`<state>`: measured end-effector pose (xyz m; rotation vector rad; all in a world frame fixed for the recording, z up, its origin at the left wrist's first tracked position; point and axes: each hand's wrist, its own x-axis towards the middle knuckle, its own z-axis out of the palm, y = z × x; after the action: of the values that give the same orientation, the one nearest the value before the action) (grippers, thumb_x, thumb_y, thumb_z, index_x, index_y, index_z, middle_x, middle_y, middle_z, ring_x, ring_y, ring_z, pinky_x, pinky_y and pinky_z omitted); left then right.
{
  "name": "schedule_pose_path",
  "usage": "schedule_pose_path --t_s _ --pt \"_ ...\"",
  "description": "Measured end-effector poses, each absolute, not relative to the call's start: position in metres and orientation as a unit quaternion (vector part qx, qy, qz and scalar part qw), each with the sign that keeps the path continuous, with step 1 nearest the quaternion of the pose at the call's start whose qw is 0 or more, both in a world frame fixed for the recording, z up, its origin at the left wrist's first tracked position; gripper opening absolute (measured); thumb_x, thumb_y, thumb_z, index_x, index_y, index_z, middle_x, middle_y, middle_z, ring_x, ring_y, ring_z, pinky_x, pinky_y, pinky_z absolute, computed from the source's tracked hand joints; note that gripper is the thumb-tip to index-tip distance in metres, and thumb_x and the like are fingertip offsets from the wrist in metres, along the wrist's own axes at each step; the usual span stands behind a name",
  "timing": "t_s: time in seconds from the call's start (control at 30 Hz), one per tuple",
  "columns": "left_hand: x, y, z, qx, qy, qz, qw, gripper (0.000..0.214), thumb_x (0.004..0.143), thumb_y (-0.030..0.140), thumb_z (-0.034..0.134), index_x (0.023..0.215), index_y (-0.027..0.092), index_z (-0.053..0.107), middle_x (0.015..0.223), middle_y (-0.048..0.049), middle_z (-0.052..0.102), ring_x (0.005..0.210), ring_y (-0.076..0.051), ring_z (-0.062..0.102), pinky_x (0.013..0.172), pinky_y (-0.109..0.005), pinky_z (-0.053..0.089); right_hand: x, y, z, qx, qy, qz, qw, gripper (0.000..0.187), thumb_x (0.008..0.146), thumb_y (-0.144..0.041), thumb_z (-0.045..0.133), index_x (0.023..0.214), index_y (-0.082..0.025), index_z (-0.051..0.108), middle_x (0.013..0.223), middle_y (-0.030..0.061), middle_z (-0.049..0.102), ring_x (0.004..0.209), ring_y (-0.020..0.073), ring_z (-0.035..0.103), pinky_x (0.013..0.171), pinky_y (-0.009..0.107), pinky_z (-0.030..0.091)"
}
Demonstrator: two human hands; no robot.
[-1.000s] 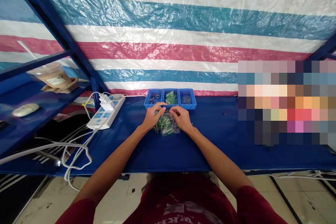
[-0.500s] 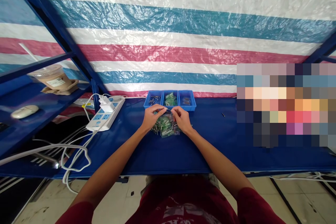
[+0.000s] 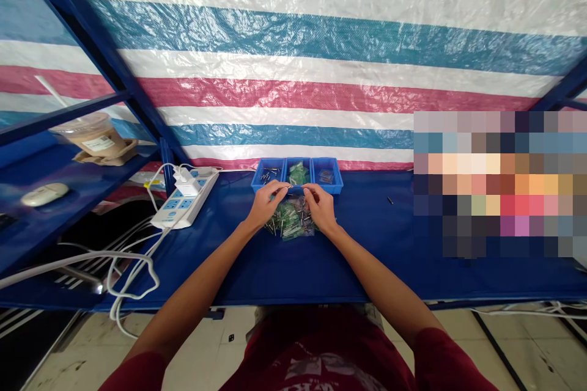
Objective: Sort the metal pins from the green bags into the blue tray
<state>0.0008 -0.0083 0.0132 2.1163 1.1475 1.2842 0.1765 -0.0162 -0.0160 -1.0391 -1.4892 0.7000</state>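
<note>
A heap of small green parts and metal pins (image 3: 290, 221) lies on the blue table (image 3: 367, 238) between my hands. My left hand (image 3: 265, 203) hovers over the heap's left side, fingers curled in a pinch near its top. My right hand (image 3: 321, 206) is on the heap's right side, fingers also pinched. What each pinch holds is too small to make out. Just behind the hands stand three joined blue bins (image 3: 297, 173): the left holds metal pins, the middle green parts, the right a few small pieces.
A white power strip (image 3: 186, 200) with a plugged-in adapter and trailing cables lies at the left. A lidded drink cup (image 3: 94, 134) and a white mouse (image 3: 44, 193) rest on the left shelf. A striped tarp forms the back wall. One stray pin (image 3: 390, 200) lies to the right.
My hands have drawn slightly apart; the thin piece held between the fingertips half a second ago no longer spans them. The heap and bins have not moved.
</note>
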Motion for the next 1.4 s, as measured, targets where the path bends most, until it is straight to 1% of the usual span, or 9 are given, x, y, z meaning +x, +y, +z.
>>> schedule_pose_path --t_s 0.1,0.37,0.6,0.73,0.83,0.9,1.1,1.27,1.4 --pt "-0.001 -0.007 0.014 0.775 0.406 0.445 0.191 0.032 0.093 0.04 0.049 0.097 0.017 0.072 0.082 -0.0059 0.066 0.07 -0.016 0.057 0.066 -0.027 0.045 0.177 -0.016 -0.016 -0.441 -0.636 0.294 0.562 0.029 0.091 -0.041 0.048 0.098 -0.019 0.065 0.07 0.0012 0.061 0.057 0.014 0.053 0.058 0.026 0.044" --pt "-0.004 -0.004 0.01 0.757 0.402 0.453 0.246 0.031 0.086 0.042 0.06 0.1 0.016 0.068 0.059 0.0017 0.058 0.057 -0.013 0.054 0.059 -0.024 0.043 0.177 -0.017 -0.017 -0.404 -0.691 0.287 0.526 0.028 0.088 -0.042 0.054 0.095 -0.019 0.067 0.072 0.0018 0.063 0.056 0.013 0.052 0.058 0.025 0.044" --pt "0.0 -0.008 0.013 0.746 0.413 0.448 0.268 0.03 0.084 0.043 0.06 0.099 0.017 0.066 0.055 0.0026 0.058 0.054 -0.014 0.053 0.059 -0.025 0.044 0.176 -0.018 -0.016 -0.394 -0.725 0.27 0.497 0.03 0.09 -0.043 0.05 0.087 -0.019 0.068 0.077 0.0046 0.066 0.065 0.0154 0.057 0.064 0.027 0.045" --pt "-0.003 -0.007 0.016 0.74 0.419 0.424 0.312 0.03 0.084 0.046 0.058 0.081 0.017 0.065 0.061 0.0 0.06 0.055 -0.013 0.054 0.055 -0.024 0.043 0.178 -0.019 -0.011 -0.422 -0.702 0.263 0.509 0.032 0.09 -0.044 0.049 0.083 -0.018 0.068 0.078 0.0047 0.067 0.064 0.0155 0.056 0.064 0.027 0.045" --pt "-0.005 -0.004 0.017 0.73 0.404 0.4 0.38 0.035 0.082 0.046 0.061 0.064 0.016 0.06 0.057 0.0002 0.056 0.051 -0.011 0.051 0.051 -0.023 0.041 0.178 -0.018 -0.011 -0.425 -0.699 0.258 0.514 0.032 0.089 -0.043 0.05 0.084 -0.018 0.069 0.077 0.0045 0.068 0.064 0.0157 0.056 0.064 0.027 0.045" --pt "-0.005 -0.001 0.015 0.694 0.405 0.417 0.425 0.036 0.081 0.045 0.063 0.061 0.016 0.058 0.053 0.0011 0.053 0.046 -0.01 0.048 0.046 -0.022 0.038 0.178 -0.017 -0.013 -0.426 -0.693 0.259 0.52 0.032 0.091 -0.042 0.048 0.09 -0.018 0.069 0.077 0.0046 0.068 0.064 0.0161 0.058 0.065 0.027 0.045" --pt "-0.011 0.013 0.005 0.484 0.471 0.568 0.471 0.034 0.075 0.047 0.069 0.068 0.015 0.059 0.046 0.0045 0.047 0.037 -0.006 0.038 0.037 -0.019 0.025 0.179 -0.014 -0.018 -0.442 -0.677 0.261 0.527 0.036 0.093 -0.042 0.043 0.096 -0.017 0.07 0.072 0.0038 0.066 0.061 0.0166 0.058 0.062 0.027 0.044" --pt "-0.019 0.017 0.006 0.426 0.467 0.573 0.522 0.047 0.07 0.05 0.072 0.099 0.014 0.065 0.054 0.0028 0.055 0.041 -0.007 0.043 0.038 -0.018 0.031 0.18 -0.014 -0.018 -0.446 -0.68 0.262 0.519 0.036 0.093 -0.041 0.042 0.095 -0.018 0.069 0.073 0.0038 0.067 0.063 0.017 0.059 0.062 0.027 0.045" --pt "-0.015 0.015 0.009 0.488 0.473 0.553 0.482 0.043 0.072 0.049 0.07 0.095 0.014 0.068 0.056 0.0007 0.058 0.041 -0.008 0.046 0.038 -0.02 0.033 0.181 -0.011 -0.02 -0.45 -0.69 0.24 0.514 0.029 0.092 -0.034 0.045 0.094 -0.018 0.069 0.076 0.004 0.067 0.064 0.0164 0.058 0.064 0.028 0.045"
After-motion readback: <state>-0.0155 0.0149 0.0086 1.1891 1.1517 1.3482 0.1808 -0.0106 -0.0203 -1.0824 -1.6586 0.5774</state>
